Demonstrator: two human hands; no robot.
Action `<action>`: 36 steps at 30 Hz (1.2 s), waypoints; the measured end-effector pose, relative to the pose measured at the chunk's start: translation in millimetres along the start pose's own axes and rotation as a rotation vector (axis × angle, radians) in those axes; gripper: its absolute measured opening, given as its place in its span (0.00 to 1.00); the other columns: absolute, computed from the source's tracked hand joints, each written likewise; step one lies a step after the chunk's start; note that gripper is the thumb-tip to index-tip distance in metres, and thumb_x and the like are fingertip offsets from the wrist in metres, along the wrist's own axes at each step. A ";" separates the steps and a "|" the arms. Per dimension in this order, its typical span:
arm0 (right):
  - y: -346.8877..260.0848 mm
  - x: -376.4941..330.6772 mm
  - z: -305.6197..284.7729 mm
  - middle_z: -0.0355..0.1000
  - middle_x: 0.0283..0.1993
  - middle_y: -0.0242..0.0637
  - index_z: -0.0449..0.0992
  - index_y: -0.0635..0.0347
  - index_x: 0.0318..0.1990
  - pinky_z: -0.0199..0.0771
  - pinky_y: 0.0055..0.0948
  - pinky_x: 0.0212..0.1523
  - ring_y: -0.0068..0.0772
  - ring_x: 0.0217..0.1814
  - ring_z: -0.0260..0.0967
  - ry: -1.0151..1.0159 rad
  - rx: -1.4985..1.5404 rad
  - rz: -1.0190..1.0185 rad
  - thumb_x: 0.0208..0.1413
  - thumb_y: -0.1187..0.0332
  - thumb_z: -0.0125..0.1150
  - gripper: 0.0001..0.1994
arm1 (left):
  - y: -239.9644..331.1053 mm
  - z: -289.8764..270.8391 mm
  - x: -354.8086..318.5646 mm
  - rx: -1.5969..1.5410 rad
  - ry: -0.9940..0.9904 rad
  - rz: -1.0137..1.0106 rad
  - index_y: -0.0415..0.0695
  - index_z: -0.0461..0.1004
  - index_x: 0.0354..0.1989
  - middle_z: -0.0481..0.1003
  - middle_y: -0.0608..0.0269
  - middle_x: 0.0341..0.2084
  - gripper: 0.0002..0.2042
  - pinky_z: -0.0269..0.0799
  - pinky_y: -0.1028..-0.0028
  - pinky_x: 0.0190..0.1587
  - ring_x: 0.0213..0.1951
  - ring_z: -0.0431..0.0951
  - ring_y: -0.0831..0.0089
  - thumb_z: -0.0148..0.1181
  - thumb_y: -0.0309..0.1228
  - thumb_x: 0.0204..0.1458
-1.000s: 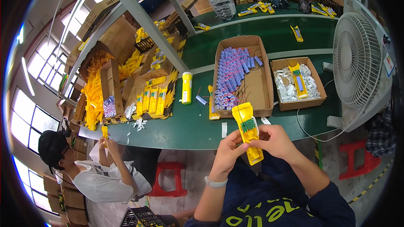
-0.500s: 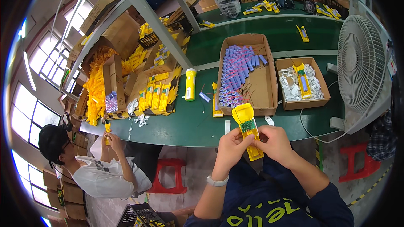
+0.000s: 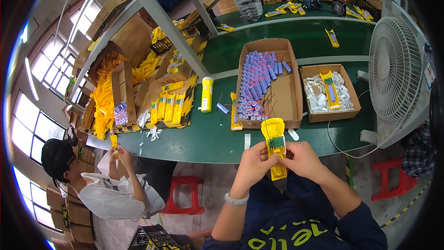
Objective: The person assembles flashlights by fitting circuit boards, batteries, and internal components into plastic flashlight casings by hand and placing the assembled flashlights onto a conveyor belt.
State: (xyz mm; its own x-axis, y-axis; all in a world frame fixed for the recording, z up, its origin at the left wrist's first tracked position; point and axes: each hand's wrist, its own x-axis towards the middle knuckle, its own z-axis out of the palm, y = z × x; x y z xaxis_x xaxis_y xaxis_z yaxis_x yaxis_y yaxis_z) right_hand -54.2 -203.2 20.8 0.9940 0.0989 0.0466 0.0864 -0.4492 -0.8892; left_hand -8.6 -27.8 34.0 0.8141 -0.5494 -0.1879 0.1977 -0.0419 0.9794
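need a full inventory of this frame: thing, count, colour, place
yellow housing half: one, yellow with a green circuit board, held in both hands at the table's near edge
battery box: one, brown cardboard, many purple cells, behind the housing
parts box: one, brown cardboard, white pieces and a yellow part, right of the battery box
flashlight: one, yellow, lying on the table left of the battery box
table: one, green
fan: one, white, right end of the table
stools: two, red, under the table
co-worker: one, white shirt, seated lower left
left hand: grips the housing's left side
right hand: grips its right side
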 end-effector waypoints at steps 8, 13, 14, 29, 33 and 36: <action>-9.9 3.6 -13.5 0.78 0.32 0.41 0.78 0.60 0.45 0.73 0.30 0.30 0.35 0.28 0.77 -0.049 -0.029 -0.022 0.52 0.61 0.67 0.16 | -7.4 -1.3 13.7 0.040 0.086 0.078 0.33 0.72 0.46 0.78 0.63 0.35 0.10 0.73 0.81 0.39 0.37 0.77 0.82 0.51 0.19 0.57; 6.5 3.7 -5.8 0.77 0.28 0.41 0.78 0.61 0.42 0.72 0.31 0.28 0.34 0.26 0.76 0.005 0.071 0.016 0.52 0.61 0.67 0.15 | -14.4 0.6 15.8 0.035 0.077 0.124 0.33 0.72 0.46 0.78 0.63 0.34 0.10 0.73 0.81 0.37 0.36 0.76 0.83 0.52 0.19 0.57; 8.6 3.5 -4.3 0.77 0.27 0.41 0.78 0.61 0.41 0.72 0.30 0.28 0.34 0.26 0.76 0.015 0.081 0.011 0.53 0.60 0.67 0.15 | -13.3 -0.7 15.0 0.051 0.070 0.089 0.33 0.71 0.46 0.78 0.63 0.34 0.09 0.73 0.82 0.37 0.36 0.76 0.83 0.52 0.19 0.57; -10.9 15.9 -22.4 0.77 0.28 0.43 0.78 0.66 0.39 0.73 0.29 0.31 0.31 0.29 0.76 0.100 0.150 -0.022 0.52 0.65 0.67 0.13 | 19.2 3.8 30.8 -0.063 0.029 0.188 0.36 0.72 0.48 0.78 0.63 0.38 0.12 0.73 0.80 0.37 0.36 0.78 0.81 0.52 0.19 0.56; -19.0 25.3 -20.8 0.77 0.28 0.41 0.77 0.69 0.40 0.74 0.28 0.32 0.26 0.30 0.76 0.093 0.171 -0.023 0.53 0.66 0.66 0.13 | 31.1 -10.9 39.3 -0.082 -0.031 0.098 0.36 0.72 0.50 0.79 0.61 0.40 0.13 0.76 0.78 0.39 0.38 0.80 0.77 0.53 0.20 0.55; -18.1 29.2 -17.3 0.78 0.30 0.40 0.77 0.69 0.40 0.74 0.27 0.33 0.25 0.30 0.76 0.113 0.129 -0.023 0.53 0.66 0.67 0.14 | 30.1 -16.1 39.4 -0.080 -0.021 0.108 0.36 0.72 0.49 0.78 0.62 0.38 0.13 0.77 0.76 0.39 0.38 0.79 0.77 0.50 0.19 0.55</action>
State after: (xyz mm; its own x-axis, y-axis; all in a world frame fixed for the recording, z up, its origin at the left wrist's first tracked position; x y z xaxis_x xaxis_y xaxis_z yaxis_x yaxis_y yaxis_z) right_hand -25.6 -207.6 46.2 0.9937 0.0038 0.1119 0.1069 -0.3299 -0.9379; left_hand 38.2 -37.3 54.9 0.8217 -0.5643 -0.0795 0.1531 0.0842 0.9846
